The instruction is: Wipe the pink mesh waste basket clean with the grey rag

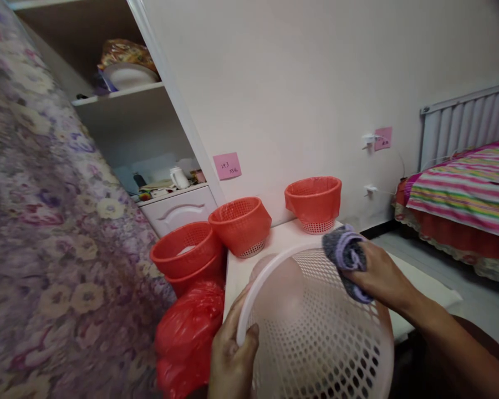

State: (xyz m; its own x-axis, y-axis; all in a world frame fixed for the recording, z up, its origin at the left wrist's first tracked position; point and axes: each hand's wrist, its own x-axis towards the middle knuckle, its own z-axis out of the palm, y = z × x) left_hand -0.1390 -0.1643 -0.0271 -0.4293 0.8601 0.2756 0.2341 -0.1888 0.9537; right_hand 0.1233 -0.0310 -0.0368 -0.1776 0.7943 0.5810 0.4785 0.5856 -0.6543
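Note:
A pale pink perforated plastic basket (311, 332) lies tilted on its side in front of me, its open mouth facing left. My left hand (233, 354) is closed on its white rim at the lower left, thumb over the edge. My right hand (378, 277) is closed on a folded grey and purple cloth (346, 252) and presses it against the basket's upper right wall.
Three red baskets stand on or beside the white table (283, 235): one (314, 202) at the back lined with a red bag, one (241, 224) tipped over, stacked ones (185, 255) at left. A red plastic bag (189, 332) lies below. Floral fabric (45, 221) fills the left; a striped bed (466, 188) is right.

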